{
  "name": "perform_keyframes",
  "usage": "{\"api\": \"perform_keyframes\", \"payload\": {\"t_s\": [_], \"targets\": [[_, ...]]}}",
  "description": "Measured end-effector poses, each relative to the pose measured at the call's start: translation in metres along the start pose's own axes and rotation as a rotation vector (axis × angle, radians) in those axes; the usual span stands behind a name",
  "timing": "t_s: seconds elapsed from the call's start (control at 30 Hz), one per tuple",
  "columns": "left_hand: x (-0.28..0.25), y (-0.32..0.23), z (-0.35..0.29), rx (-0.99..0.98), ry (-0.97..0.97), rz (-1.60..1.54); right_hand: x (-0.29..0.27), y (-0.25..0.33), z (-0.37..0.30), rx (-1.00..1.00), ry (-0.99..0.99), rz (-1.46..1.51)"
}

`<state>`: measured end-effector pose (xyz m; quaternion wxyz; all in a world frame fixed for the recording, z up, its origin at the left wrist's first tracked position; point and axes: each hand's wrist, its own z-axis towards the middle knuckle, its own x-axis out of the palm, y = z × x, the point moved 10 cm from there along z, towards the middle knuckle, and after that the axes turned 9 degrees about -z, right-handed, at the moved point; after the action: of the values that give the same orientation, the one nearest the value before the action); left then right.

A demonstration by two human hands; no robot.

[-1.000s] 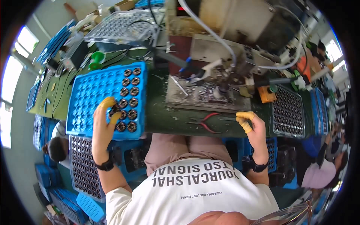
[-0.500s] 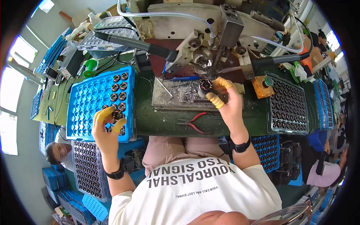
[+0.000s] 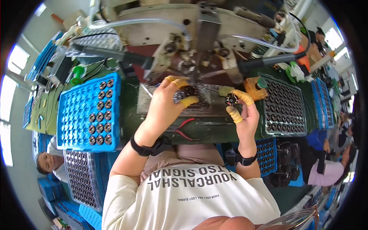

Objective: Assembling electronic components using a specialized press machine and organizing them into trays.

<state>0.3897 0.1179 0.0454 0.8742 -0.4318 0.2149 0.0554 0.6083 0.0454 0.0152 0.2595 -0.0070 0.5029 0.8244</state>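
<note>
My left hand (image 3: 164, 102), yellow finger cots on its fingers, holds a small round black motor stator (image 3: 189, 91) between thumb and fingers. It is over the metal base plate (image 3: 143, 104), beneath the soldering machine's head (image 3: 207, 32). To the right, clear of the plate, my right hand (image 3: 247, 113) pinches another motor stator (image 3: 231, 100) between finger and thumb, also in yellow cots. Its round face shows dark teeth with some copper colour. The left hand's fingers partly cover the stator they grip.
A blue tray (image 3: 71, 115) on the left holds stators in its right-hand columns. Full trays include a clear one (image 3: 306, 128) at right. Red-handled pliers (image 3: 185, 135) lie before the plate. An orange box (image 3: 251, 89) stands beside the right tray. Grey soldering handles (image 3: 274, 61) flank the machine.
My left hand has carried a stator from the blue tray to the plate under the machine. My right hand has drawn its stator away from there, to the right. The view has shifted slightly.
</note>
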Motion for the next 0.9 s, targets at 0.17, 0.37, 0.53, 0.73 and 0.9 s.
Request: {"api": "perform_keyframes", "payload": {"t_s": [0.17,0.37,0.53,0.73,0.9], "targets": [[0.005,0.016,0.005,-0.172,0.100,-0.018,-0.008,-0.019,-0.006,0.100,0.024,0.123],[0.018,0.009,0.008,-0.124,0.192,0.050,-0.044,-0.016,0.011,-0.035,-0.135,-0.348],[0.009,0.008,-0.003,-0.084,0.031,0.017,-0.063,-0.033,0.025,-0.197,-0.138,-0.764],[-0.017,-0.010,-0.035,0.119,-0.069,-0.011,-0.086,-0.066,0.020,-0.193,-0.062,-0.876],[-0.074,-0.008,-0.097,0.135,-0.161,0.136,-0.090,-0.073,0.018,-0.224,-0.041,-0.908]]}}
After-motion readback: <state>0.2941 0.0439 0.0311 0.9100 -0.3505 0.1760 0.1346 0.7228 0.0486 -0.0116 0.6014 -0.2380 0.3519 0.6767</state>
